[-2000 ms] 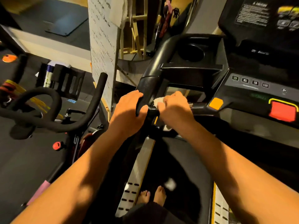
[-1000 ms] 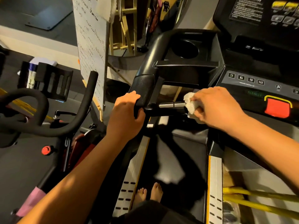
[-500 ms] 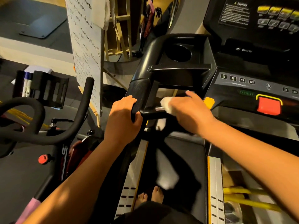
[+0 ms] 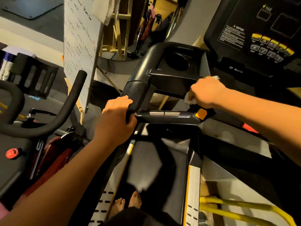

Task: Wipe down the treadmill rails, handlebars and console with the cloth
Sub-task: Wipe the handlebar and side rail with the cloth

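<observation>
The left hand [image 4: 114, 123] is sitting on the handlebar [image 4: 136, 93], left of the crossbar [image 4: 167, 115], while the right hand [image 4: 206, 93] is lying at the crossbar's right end over the cloth [image 4: 189, 101]. The cupholder [image 4: 176, 61] is sitting behind the crossbar, the console [image 4: 260, 33] is standing to its right, and an exercise bike's handlebar [image 4: 65, 111] is lying to the left.

Home gym: black treadmill console with yellow buttons [image 4: 267, 38] upper right, black-handled exercise bike [image 4: 48, 121] at left, handwritten white paper sheet on wooden easel [image 4: 79, 46] upper centre-left
</observation>
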